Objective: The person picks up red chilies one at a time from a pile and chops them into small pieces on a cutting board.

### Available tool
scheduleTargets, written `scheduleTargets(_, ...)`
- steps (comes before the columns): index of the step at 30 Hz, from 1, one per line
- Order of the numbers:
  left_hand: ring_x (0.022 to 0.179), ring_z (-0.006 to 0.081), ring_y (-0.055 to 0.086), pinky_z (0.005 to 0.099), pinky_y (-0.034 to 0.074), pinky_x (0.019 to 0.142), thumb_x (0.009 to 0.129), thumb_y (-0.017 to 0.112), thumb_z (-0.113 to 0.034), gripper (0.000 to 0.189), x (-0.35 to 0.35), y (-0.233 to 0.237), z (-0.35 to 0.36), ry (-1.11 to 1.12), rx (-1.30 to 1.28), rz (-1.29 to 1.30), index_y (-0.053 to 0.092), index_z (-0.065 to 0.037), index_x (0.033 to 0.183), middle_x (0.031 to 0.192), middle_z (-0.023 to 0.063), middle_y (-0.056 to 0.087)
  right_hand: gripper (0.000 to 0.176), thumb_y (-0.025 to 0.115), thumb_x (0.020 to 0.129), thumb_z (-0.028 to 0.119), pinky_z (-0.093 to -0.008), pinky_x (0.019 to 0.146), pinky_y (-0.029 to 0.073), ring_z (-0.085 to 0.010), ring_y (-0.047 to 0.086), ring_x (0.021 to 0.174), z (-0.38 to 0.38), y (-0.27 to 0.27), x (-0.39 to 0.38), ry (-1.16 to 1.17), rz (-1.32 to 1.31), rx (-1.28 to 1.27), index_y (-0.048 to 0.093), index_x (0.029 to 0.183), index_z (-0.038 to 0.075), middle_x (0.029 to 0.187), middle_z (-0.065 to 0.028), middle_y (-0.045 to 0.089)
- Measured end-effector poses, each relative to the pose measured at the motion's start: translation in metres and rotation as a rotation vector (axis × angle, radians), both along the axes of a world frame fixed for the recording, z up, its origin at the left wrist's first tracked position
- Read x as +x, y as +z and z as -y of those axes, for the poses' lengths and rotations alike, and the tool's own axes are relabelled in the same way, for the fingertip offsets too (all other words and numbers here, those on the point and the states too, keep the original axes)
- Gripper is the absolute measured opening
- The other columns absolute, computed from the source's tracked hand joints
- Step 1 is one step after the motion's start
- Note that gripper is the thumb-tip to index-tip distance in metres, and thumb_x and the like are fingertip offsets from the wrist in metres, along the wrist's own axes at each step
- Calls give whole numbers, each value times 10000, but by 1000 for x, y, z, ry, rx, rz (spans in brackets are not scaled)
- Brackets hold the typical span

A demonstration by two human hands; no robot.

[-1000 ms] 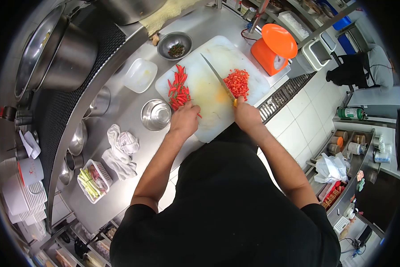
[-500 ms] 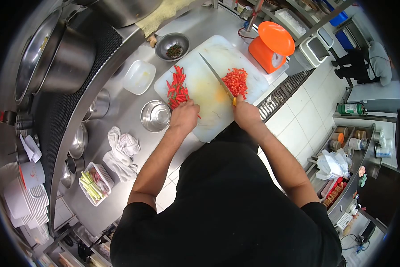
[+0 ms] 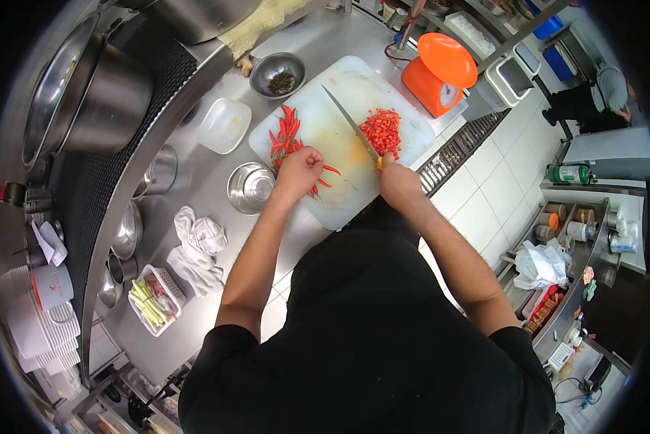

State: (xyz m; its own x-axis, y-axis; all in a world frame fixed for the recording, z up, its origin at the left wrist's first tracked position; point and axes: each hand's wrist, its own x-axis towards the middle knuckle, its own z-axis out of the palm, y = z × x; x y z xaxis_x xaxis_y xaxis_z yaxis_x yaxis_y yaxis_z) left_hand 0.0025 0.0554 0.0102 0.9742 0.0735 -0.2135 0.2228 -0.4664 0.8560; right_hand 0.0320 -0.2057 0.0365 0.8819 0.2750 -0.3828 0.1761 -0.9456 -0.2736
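My right hand grips the yellow handle of a kitchen knife, its long blade slanting up and left over the white cutting board. Close to the blade's right side lies a heap of chopped red chili. On the board's left part is a pile of whole red chilies. My left hand is closed at the lower end of that pile, with one red chili sticking out from its fingertips toward the right. The hand covers part of the pile.
Left of the board stand a steel bowl, a white plastic tub and a dark metal bowl holding chili stems. An orange scale is at the board's upper right. White towels lie nearer. Another person stands far right.
My left hand has moved slightly up and turned, and a red chili now shows at its fingertips. My right hand and the knife have hardly moved. The other person has shifted.
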Motion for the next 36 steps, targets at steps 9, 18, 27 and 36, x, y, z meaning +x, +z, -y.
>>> scheduleTargets(9,952,306,711,429,573,847,866,730,-86,291,-15,35,16,-36,501,142,735,-90,1157,1061,108,704,294,538,1043,250,-533,756,597,-428,757,847,-1,0,-1,6,1,-12,491,1151,-19,894,-251,751)
scheduleTargets(18,1012,332,673,456,552,883,847,668,-51,91,-21,23,4,-411,698,180,726,-86,908,995,111,660,292,532,1046,253,-539,765,596,-426,757,852,1,1,1,4,14,0,496,1149,-18,892,-250,752)
scheduleTargets(27,938,357,670,488,550,822,869,715,-97,32,-7,18,29,-304,625,232,688,-82,860,952,119,648,306,527,1051,263,-546,777,590,-434,754,867,1,1,1,-11,-5,14,495,1156,-22,905,-257,750)
scheduleTargets(36,1176,312,601,466,451,1029,819,803,-145,335,6,17,29,-259,623,500,756,-158,1151,1187,77,651,303,522,1053,259,-544,779,588,-433,753,871,-2,5,1,-3,-5,4,495,1159,-23,907,-257,750)
